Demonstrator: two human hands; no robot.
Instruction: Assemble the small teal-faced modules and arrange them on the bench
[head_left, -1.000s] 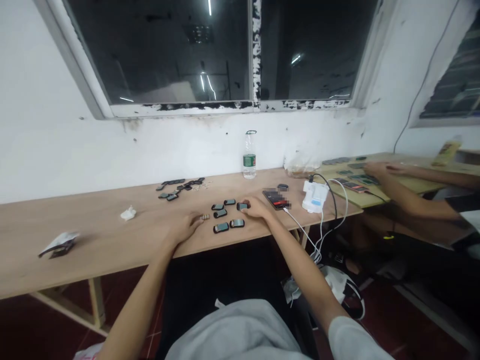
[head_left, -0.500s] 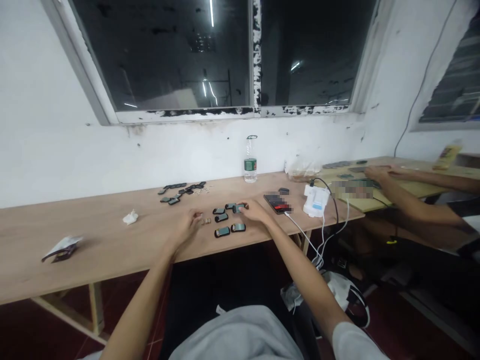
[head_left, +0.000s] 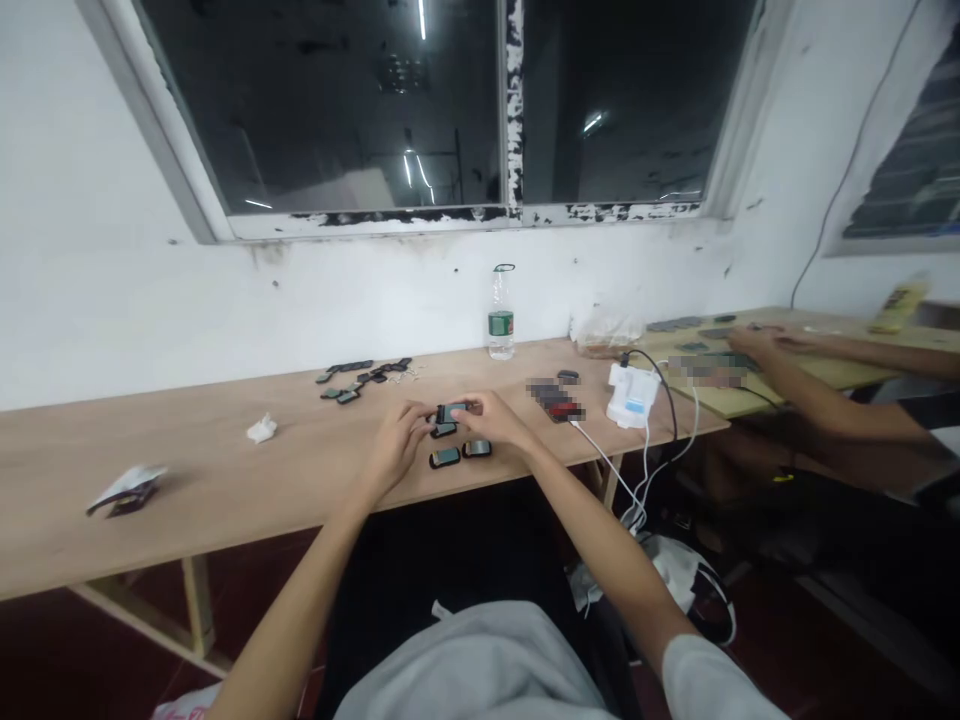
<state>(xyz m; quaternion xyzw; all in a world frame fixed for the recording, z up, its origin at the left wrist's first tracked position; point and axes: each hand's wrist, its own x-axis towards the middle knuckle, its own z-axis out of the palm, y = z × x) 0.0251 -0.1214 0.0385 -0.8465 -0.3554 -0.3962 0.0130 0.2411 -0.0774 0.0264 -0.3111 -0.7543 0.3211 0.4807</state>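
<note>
A long plywood tabletop (head_left: 180,480) runs beneath a dark window (head_left: 322,110) and carries a water bottle (head_left: 501,315), a white charger (head_left: 631,395) with its cables, and a blurred phone (head_left: 556,400). To the right, a co-worker's hands (head_left: 757,342) rest among small pieces on a second board (head_left: 847,325). Two groups of small dark units lie on the tabletop: a loose cluster (head_left: 360,375) toward the wall and, close to the person, three more set apart, including a teal-faced unit (head_left: 477,449). The left hand (head_left: 397,445) and right hand (head_left: 495,420) meet at the middle, both narrowly closed on the ends of one small dark unit (head_left: 451,412), which they hold between them just above that nearby group.
</note>
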